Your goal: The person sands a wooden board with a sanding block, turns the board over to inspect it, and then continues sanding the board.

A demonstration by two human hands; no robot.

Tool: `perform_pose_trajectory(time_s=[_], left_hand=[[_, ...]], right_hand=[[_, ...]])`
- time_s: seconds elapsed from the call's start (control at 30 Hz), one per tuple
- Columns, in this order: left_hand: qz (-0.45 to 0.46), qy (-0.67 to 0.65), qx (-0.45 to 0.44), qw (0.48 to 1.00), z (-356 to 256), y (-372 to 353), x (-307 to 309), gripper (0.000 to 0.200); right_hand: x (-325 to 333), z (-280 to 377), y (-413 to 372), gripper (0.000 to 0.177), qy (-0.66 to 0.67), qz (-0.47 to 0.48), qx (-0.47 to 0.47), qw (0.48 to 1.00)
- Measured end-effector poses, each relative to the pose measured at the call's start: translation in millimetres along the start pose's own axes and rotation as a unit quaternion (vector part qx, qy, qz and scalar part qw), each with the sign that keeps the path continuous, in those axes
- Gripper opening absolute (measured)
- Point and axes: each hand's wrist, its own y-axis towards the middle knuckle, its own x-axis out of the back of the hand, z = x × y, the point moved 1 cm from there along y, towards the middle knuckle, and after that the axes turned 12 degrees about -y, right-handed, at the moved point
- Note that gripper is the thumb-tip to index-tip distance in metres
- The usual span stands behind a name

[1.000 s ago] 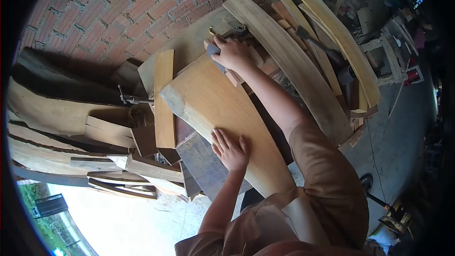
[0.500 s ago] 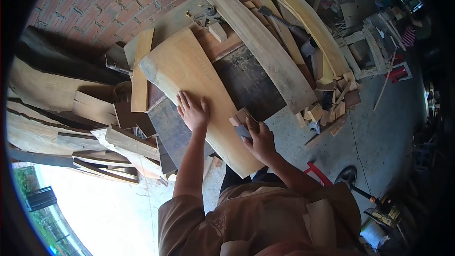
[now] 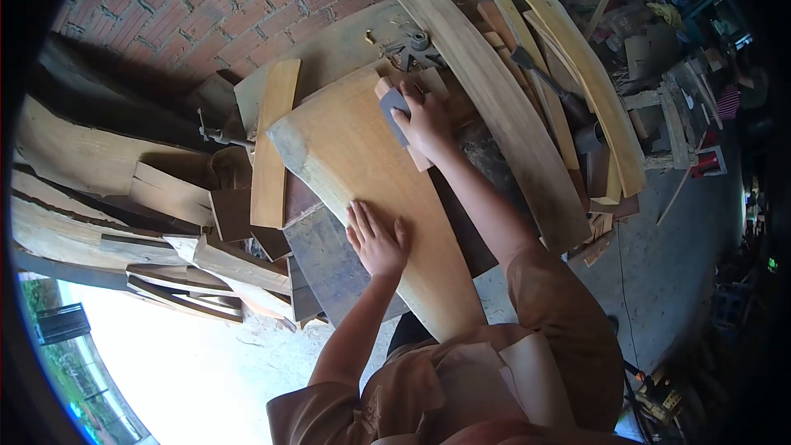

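Observation:
A wide, smooth wooden board (image 3: 362, 140) lies at a slant over a dark-topped work surface (image 3: 325, 259), its near end close to my body. My left hand (image 3: 377, 241) rests flat on the board near its left edge, fingers spread, holding nothing. At the board's far right edge, my right hand (image 3: 424, 122) grips a wooden block with grey sheet (image 3: 392, 109) around it, probably sandpaper. The block's wooden end shows beyond the fingers.
A long curved plank (image 3: 494, 107) lies right of the board, with more planks and a chisel-like tool (image 3: 548, 82) beyond. A narrow board (image 3: 276, 144) and a clamp (image 3: 221, 133) are at left. Stacked wood (image 3: 74, 214) fills the left side. Behind is a brick wall (image 3: 206, 8).
My right hand has moved with the block from the board's near right edge to its far right edge. My left hand is still flat on the board. The view has shifted.

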Motion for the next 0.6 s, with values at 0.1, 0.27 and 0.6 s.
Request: perform_pose_trajectory(time_s=[0.1,0.27,0.6], left_hand=[[0.007,-0.006,0.008,1.0,0,1,0,0.075],[0.001,0.005,-0.005,1.0,0,0,1,0.074],[-0.005,0.019,0.008,1.0,-2,0,1,0.076]], right_hand=[[3,27,83,0.058,0.029,0.084,-0.031,0.996],[-2,27,61,0.053,-0.033,-0.011,0.056,0.998],[67,-41,-246,0.069,-0.068,0.11,0.107,0.986]])
